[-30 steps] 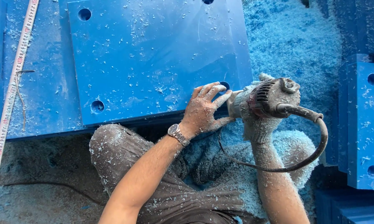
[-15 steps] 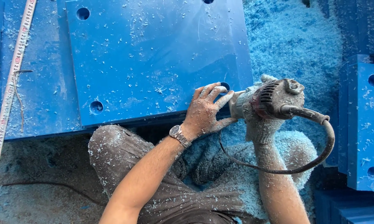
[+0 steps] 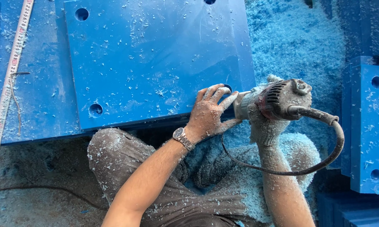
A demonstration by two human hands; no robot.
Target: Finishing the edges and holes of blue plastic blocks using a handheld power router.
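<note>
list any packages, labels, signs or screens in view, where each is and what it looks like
No packages, labels, signs or screens show.
The only marked thing is a long pale measuring tape with red and black markings, lying diagonally along the left edge over the blue plastic slab, far from both hands.

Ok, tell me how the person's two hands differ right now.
The left hand is bare, with a wristwatch on its wrist; the right hand wears a knit glove. The left hand lies spread on the blue panel's corner; the right hand wraps a corded power tool. Both are dusted with pale shavings.
</note>
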